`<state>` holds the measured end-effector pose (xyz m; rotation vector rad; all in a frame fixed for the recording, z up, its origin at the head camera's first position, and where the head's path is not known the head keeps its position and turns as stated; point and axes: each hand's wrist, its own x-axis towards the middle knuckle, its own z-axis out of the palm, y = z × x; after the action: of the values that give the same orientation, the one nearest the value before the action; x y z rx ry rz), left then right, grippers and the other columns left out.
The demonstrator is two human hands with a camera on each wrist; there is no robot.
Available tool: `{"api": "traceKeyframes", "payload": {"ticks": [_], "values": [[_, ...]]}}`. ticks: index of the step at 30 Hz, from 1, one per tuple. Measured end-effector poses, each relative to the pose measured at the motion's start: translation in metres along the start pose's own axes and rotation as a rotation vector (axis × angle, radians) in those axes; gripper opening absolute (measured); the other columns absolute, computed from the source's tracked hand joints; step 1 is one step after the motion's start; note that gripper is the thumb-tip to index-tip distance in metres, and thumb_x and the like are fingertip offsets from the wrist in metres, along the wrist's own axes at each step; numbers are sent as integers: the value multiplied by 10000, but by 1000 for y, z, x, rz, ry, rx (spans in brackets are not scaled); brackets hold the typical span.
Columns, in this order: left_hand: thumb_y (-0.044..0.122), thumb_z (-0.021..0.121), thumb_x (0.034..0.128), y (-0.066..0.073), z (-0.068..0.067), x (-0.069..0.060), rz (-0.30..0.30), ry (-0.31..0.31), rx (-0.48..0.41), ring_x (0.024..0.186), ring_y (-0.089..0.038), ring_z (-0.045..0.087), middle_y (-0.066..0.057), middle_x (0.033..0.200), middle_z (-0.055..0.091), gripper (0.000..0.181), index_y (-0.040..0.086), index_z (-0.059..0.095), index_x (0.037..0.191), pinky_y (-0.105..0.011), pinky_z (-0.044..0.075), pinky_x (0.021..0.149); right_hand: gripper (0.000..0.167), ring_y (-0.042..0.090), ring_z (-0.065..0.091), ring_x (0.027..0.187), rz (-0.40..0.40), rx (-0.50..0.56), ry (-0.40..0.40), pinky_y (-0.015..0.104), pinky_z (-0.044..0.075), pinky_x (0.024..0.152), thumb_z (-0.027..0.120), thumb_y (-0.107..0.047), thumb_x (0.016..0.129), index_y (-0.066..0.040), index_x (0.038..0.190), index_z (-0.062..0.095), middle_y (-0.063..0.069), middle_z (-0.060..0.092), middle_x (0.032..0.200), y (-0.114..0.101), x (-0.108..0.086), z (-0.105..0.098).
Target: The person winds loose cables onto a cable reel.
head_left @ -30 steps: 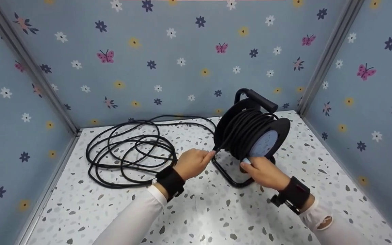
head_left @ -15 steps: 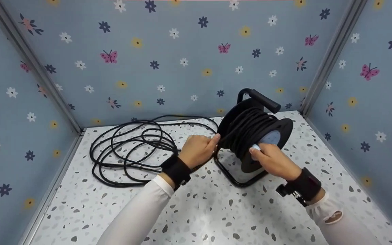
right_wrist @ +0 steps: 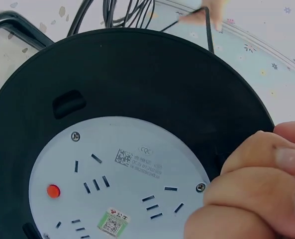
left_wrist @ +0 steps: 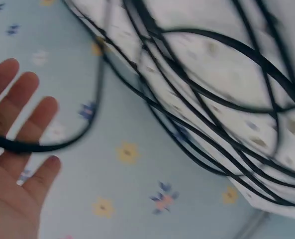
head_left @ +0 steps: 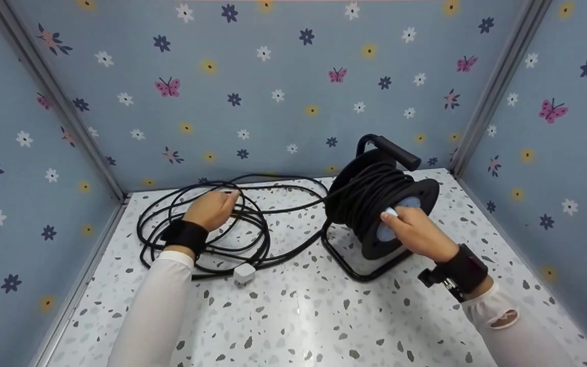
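Observation:
A black cable reel [head_left: 428, 193] stands on its tube frame at the right in the head view. My right hand [head_left: 421, 232] grips the pale crank knob [head_left: 390, 211] on its side; in the right wrist view the curled fingers [right_wrist: 251, 204] sit beside the slotted white socket face [right_wrist: 132, 144]. Loose black cable [head_left: 293, 253] lies in tangled loops at the left. Over those loops is my left hand [head_left: 212, 210]. Seen in the left wrist view, its fingers [left_wrist: 44, 112] are spread and fairly straight, and one strand of cable [left_wrist: 43, 148] runs across them.
A white plug [head_left: 244, 273] lies on the speckled white floor [head_left: 298, 321] in front of the loops. Flower-patterned walls [head_left: 273, 117] close off the back and both sides. The reel's carrying handle [head_left: 398, 152] sticks up near the back wall.
My left hand has left the cable beside the reel and moved left over the loops, uncovering the plug. The right hand has moved up and round with the knob.

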<state>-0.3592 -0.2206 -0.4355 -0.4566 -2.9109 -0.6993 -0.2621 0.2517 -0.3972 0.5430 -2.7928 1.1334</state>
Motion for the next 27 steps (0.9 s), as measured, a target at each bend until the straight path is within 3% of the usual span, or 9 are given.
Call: {"api": "traceKeyframes", "payload": {"ticks": [3, 6, 10, 14, 22, 27], "values": [[357, 420, 1179, -19, -2, -13, 20, 25, 8, 556, -168, 298, 41, 596, 279, 588, 200, 352, 616, -361, 314, 638, 434, 101, 409, 577, 9, 3, -3, 293, 361, 611, 532, -262, 1144, -158, 727, 474, -53, 425, 675, -1, 1, -4], [286, 524, 1155, -28, -5, -27, 59, 48, -23, 524, -143, 239, 63, 559, 254, 598, 204, 350, 588, -332, 265, 600, 427, 106, 446, 570, 23, 9, -9, 292, 378, 605, 525, -276, 1149, -146, 743, 500, -53, 466, 668, 0, 3, -9], [290, 562, 1142, -26, -4, -42, 90, 56, -60, 505, -117, 206, 90, 536, 236, 613, 212, 341, 575, -298, 228, 576, 409, 100, 440, 572, 27, 21, -13, 287, 368, 610, 513, -264, 1153, -140, 763, 496, -55, 460, 669, 3, 6, -17], [281, 542, 1140, -15, 1, -52, 158, 96, -73, 501, -69, 165, 122, 528, 219, 623, 230, 315, 563, -267, 176, 554, 399, 92, 395, 566, 35, 68, -12, 278, 346, 598, 515, -245, 1151, -140, 769, 467, -58, 421, 659, 7, 8, -27], [206, 592, 1091, 20, 24, -61, 392, 161, -32, 509, 2, 140, 170, 540, 191, 618, 252, 289, 554, -238, 161, 542, 388, 86, 362, 523, 102, 182, 11, 261, 324, 541, 495, -246, 1156, -113, 791, 495, -77, 400, 619, 24, 13, -46], [212, 612, 1075, 45, 40, -66, 468, 172, -33, 500, 14, 153, 177, 540, 184, 623, 186, 334, 518, -213, 155, 529, 394, 72, 371, 523, 110, 184, 63, 248, 314, 534, 495, -232, 1150, -104, 777, 515, -97, 411, 612, 34, 17, -54]]}}
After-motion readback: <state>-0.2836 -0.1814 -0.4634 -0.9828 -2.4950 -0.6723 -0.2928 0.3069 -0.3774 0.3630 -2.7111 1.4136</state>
